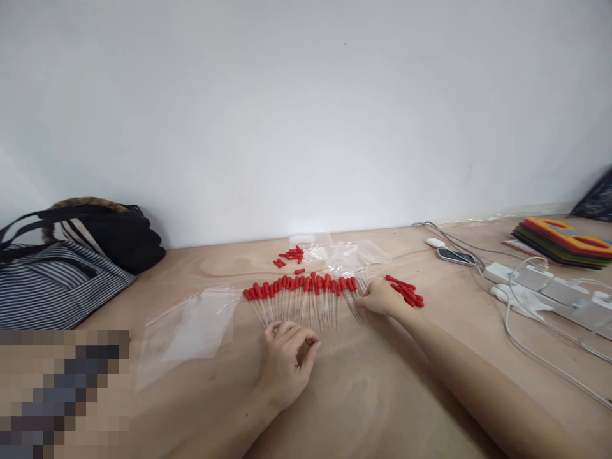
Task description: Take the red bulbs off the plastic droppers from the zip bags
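A fanned row of clear droppers with red bulbs [287, 296] lies on the wooden table, bulbs toward the wall and thin tips toward me. My right hand [381, 298] is at the row's right end, thumb and fingers closed on a clear dropper tube [358, 305]; its far part is hidden by the hand. Just behind that hand lie several clear tubes without bulbs [368, 280]. My left hand [289, 360] lies in front of the row's left part, fingers loosely curled near the tips, with nothing visible in it. Loose red bulbs [408, 294] are right of my right hand.
More red bulbs [294, 254] lie near the wall beside a clear plastic bag [356, 255]. Flat zip bags [196, 325] are at left, a striped bag [62, 287] beyond them. At right are a power strip [554, 296], cables, a small device [455, 256] and stacked coloured sheets [564, 242].
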The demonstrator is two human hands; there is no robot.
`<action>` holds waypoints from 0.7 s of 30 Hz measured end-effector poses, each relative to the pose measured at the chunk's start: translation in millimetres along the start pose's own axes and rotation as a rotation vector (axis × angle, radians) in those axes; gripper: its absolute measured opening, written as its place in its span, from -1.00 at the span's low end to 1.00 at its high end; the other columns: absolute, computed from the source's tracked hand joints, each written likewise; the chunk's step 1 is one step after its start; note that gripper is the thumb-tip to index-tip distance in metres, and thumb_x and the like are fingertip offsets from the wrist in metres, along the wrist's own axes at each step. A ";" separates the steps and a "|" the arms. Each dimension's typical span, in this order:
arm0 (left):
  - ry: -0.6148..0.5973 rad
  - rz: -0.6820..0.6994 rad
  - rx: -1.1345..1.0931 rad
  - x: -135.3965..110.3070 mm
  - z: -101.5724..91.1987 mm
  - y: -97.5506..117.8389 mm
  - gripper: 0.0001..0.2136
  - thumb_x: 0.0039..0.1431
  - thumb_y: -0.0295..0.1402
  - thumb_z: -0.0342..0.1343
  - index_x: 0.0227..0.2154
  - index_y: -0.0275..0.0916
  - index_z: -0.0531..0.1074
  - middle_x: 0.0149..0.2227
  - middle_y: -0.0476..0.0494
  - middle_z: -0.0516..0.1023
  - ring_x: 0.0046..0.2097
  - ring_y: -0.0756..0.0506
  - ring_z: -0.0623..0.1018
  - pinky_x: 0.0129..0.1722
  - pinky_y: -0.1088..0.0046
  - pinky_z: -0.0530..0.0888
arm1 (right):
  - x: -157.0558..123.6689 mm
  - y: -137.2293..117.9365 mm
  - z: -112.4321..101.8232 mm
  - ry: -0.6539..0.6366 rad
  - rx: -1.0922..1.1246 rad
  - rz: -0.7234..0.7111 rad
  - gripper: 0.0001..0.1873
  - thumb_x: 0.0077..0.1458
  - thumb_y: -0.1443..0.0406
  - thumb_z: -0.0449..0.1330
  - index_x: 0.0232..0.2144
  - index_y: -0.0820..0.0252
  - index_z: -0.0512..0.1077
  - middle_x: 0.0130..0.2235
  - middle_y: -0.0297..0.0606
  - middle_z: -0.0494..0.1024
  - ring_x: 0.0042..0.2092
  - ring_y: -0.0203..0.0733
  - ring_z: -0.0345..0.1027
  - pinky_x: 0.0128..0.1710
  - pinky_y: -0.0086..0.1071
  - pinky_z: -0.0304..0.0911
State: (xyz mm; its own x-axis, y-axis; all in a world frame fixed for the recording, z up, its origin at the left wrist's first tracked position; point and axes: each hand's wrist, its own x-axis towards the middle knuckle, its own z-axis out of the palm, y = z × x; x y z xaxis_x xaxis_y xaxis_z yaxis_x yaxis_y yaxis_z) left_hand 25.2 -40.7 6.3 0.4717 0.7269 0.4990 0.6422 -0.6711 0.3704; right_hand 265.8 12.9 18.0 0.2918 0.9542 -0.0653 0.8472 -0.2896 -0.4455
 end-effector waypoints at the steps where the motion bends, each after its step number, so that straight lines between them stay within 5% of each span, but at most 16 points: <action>1: -0.001 -0.002 -0.001 -0.9 0.0 0.2 -0.89 0.08 -0.43 -0.02 -0.50 -0.17 0.36 -0.50 0.07 0.49 -0.35 -0.06 0.46 -0.10 0.21 0.14 | 0.8 0.0 0.3 -0.009 0.024 0.003 -0.82 -0.27 0.20 0.22 -0.67 0.21 0.38 -0.64 -0.31 0.37 -0.47 -0.19 0.34 -0.54 -0.45 0.10; 6: 0.022 -0.112 0.068 12.1 -5.4 -12.7 -0.89 0.09 -0.37 -0.01 -0.46 -0.15 0.40 -0.43 0.00 0.53 -0.29 -0.10 0.46 -0.10 0.18 0.16 | -3.0 2.5 -5.5 -0.050 0.164 -0.018 -0.73 -0.24 0.19 0.18 -0.77 0.20 0.23 -0.72 -0.40 0.22 -0.60 -0.32 0.19 -0.63 -0.48 -0.02; 11: -0.023 -0.408 0.318 76.7 -10.1 -52.0 -0.84 0.10 -0.31 -0.02 -0.31 -0.11 0.45 -0.20 -0.11 0.51 -0.07 -0.21 0.38 -0.11 0.13 0.19 | -28.1 7.4 -6.6 -0.089 0.420 -0.074 -0.70 -0.16 0.18 0.10 -0.76 0.19 0.15 -0.73 -0.46 0.11 -0.65 -0.42 0.00 -0.67 -0.50 -0.13; 16: -0.146 -0.447 0.363 136.3 8.5 -82.4 -0.85 0.03 -0.26 0.09 -0.34 -0.11 0.48 -0.14 -0.15 0.49 -0.02 -0.26 0.35 -0.07 0.07 0.20 | -54.3 9.0 4.8 -0.223 0.715 -0.085 -0.70 -0.18 0.19 0.12 -0.75 0.18 0.13 -0.74 -0.46 0.15 -0.65 -0.42 -0.02 -0.67 -0.49 -0.12; 21: -0.272 -0.489 0.398 157.9 27.8 -95.9 -0.82 0.08 -0.26 0.10 -0.27 -0.21 0.44 -0.15 -0.14 0.46 -0.06 -0.20 0.40 -0.07 0.10 0.30 | -57.9 9.1 8.3 -0.257 0.774 -0.104 -0.67 -0.18 0.16 0.12 -0.75 0.17 0.11 -0.73 -0.48 0.11 -0.64 -0.44 -0.07 -0.65 -0.49 -0.14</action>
State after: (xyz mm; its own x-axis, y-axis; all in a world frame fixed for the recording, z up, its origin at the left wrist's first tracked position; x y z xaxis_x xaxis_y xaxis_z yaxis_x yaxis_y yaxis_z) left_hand 54.9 142.5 27.9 0.1725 0.9784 0.1142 0.9686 -0.1895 0.1607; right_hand 252.9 -44.4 10.3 0.0386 0.9878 -0.1507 0.2906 -0.1554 -0.9441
